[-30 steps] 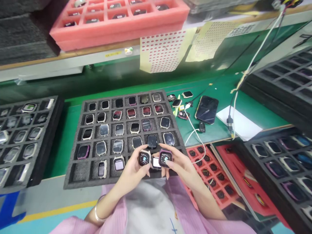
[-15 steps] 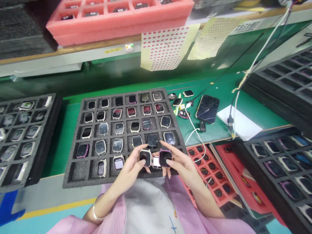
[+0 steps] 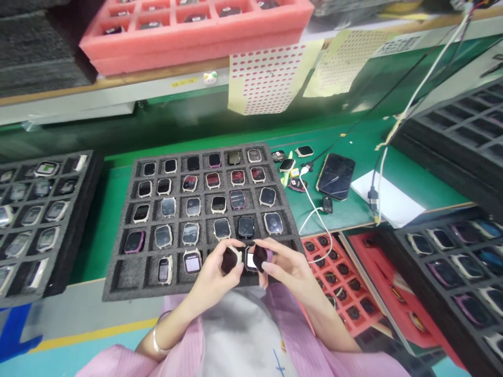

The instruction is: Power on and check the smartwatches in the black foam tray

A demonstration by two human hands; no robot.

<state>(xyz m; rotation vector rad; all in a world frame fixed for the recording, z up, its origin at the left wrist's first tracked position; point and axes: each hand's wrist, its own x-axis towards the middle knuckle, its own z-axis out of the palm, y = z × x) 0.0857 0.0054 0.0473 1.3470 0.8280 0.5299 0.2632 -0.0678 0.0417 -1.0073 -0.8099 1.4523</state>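
My left hand (image 3: 215, 276) pinches a cream-cased smartwatch body (image 3: 230, 258) with a dark screen. My right hand (image 3: 283, 267) pinches a purple-cased watch body (image 3: 260, 256), also dark and turned inward. Both are held side by side over the near edge of a black foam tray (image 3: 118, 285) whose cells hold several watch bodies. Between my hands a watch with a lit white screen (image 3: 250, 261) sits in the tray's front row.
Another black tray of watches (image 3: 35, 220) lies at the left, more black trays (image 3: 451, 251) at the right and a red tray (image 3: 346, 283) below the bench. A phone (image 3: 335, 176), cables (image 3: 314, 214), loose watches and white paper (image 3: 387, 198) lie on the green mat. A pink foam tray (image 3: 188, 36) sits on the shelf.
The two held watches showed lit screens a second ago; both are now dark. My hands have tilted them toward each other and lowered them slightly toward the tray.
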